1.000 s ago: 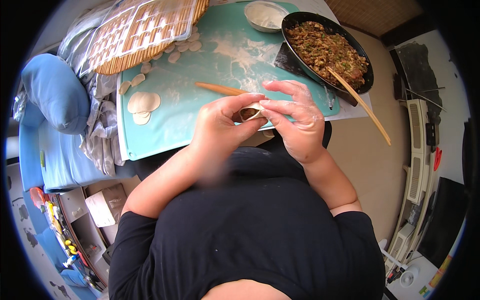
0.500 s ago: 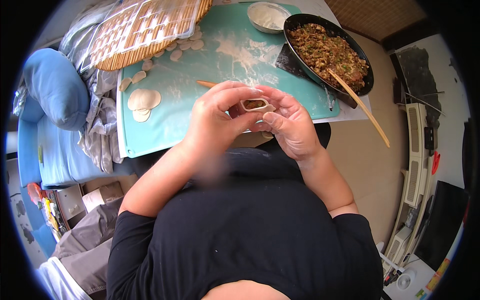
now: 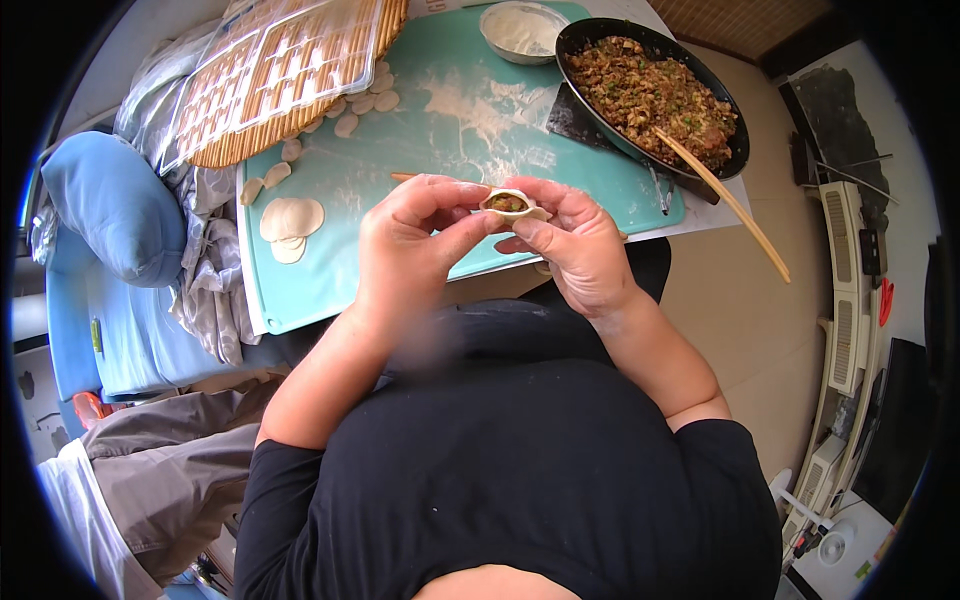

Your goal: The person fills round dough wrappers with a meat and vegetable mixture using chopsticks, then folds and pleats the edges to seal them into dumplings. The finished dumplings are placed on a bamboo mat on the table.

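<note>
A small dumpling [image 3: 507, 202], its pale wrapper partly folded round brown-green filling, is held between both hands above the near edge of the mat. My left hand [image 3: 415, 235] pinches its left side with thumb and fingers. On the right side, my right hand [image 3: 575, 240] grips the wrapper edge, thumb in front and fingers behind. The middle of the wrapper gapes, so the filling shows. Behind my hands a thin wooden rolling pin [image 3: 402, 177] lies on the teal mat [image 3: 330, 225], mostly hidden. Flat round wrappers [image 3: 291, 220] overlap in a pile to the left.
A black pan of minced filling [image 3: 650, 95] stands at the far right, with wooden chopsticks [image 3: 735, 205] jutting over the table edge. Beside it is a bowl of flour [image 3: 522, 32]. A woven tray [image 3: 285, 85] with clear plastic covers the far left, several small dough discs [image 3: 370, 98] alongside.
The left fingers have shifted along the wrapper, and its right end looks more gathered. My view has moved slightly; at lower left, a person's grey-trousered legs show more.
</note>
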`<state>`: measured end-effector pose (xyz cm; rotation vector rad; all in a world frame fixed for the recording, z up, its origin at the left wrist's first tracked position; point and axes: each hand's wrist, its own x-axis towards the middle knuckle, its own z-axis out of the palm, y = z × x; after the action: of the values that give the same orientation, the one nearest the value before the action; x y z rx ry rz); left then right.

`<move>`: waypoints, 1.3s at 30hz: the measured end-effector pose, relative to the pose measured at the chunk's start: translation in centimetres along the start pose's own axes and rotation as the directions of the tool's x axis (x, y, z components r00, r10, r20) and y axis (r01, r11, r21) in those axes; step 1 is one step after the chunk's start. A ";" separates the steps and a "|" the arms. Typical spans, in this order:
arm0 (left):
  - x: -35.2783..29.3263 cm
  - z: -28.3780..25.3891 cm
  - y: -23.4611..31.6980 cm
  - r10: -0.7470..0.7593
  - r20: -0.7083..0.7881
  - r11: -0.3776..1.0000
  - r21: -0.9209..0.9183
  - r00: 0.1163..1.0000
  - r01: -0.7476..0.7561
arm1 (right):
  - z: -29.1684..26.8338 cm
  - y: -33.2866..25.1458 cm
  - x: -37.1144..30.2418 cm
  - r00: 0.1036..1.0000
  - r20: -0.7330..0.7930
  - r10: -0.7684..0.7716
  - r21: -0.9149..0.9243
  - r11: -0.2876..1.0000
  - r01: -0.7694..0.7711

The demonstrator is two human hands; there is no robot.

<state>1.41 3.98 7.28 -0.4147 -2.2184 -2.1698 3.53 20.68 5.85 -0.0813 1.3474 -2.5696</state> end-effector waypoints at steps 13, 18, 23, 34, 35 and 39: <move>0.2 -0.1 1.1 0.319 0.066 0.865 0.387 0.945 -0.319 | 0.5 -0.3 -0.2 0.999 -0.015 0.049 -0.087 0.995 -0.050; -0.2 -0.4 1.2 0.199 0.034 0.910 0.365 0.979 -0.197 | 0.5 -0.3 -0.3 0.999 -0.014 0.053 -0.105 0.993 -0.054; 0.1 -0.4 0.8 0.206 0.101 0.934 0.276 0.973 -0.226 | 0.4 -0.9 -0.5 0.997 0.022 0.075 -0.099 0.992 -0.072; -0.2 -0.4 0.9 0.208 0.176 0.915 0.311 0.962 -0.255 | 0.0 -0.7 -0.6 0.992 0.040 0.116 -0.144 0.984 -0.109; -0.2 -0.4 0.8 0.212 0.180 0.910 0.323 0.961 -0.261 | 0.1 -0.7 -0.6 0.993 0.039 0.116 -0.143 0.984 -0.109; -0.3 -0.4 0.2 0.274 0.177 0.891 0.324 0.945 -0.319 | -0.2 -0.6 -0.6 0.994 0.045 0.096 -0.132 0.987 -0.090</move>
<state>1.66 3.48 7.42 -0.8324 -2.3501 -1.6000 3.99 21.26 6.25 -0.1033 1.4625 -2.3858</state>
